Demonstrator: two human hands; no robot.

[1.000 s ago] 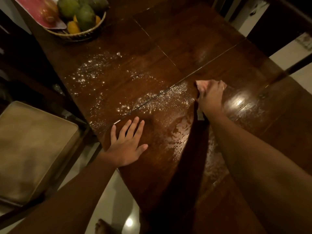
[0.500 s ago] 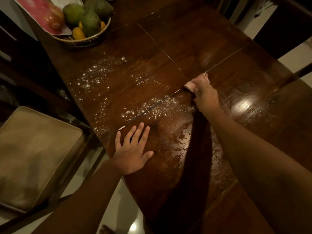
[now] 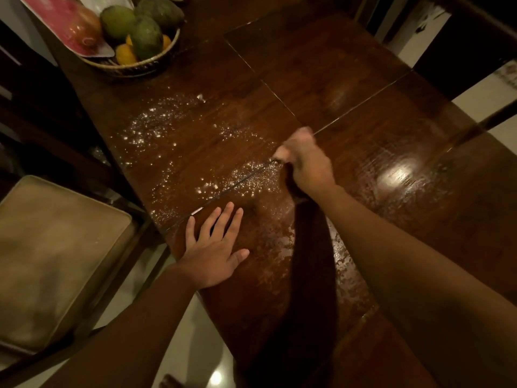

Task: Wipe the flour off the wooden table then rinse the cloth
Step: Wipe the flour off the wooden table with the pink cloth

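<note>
So the right hand [image 3: 306,161] has slid leftward over the last second, bunched tight around the small pale pink cloth [image 3: 283,154], and is now right at the edge of the white flour scatter [image 3: 195,152] on the dark glossy wooden table [image 3: 363,79]. Right side looks wiped and wet, but most flour's still there. Left hand [image 3: 215,247] lies flat and open, holding nothing, just beside the flour. The woven basket of green and yellow fruit [image 3: 140,37] sits near the far patch, could get in the way.
</note>
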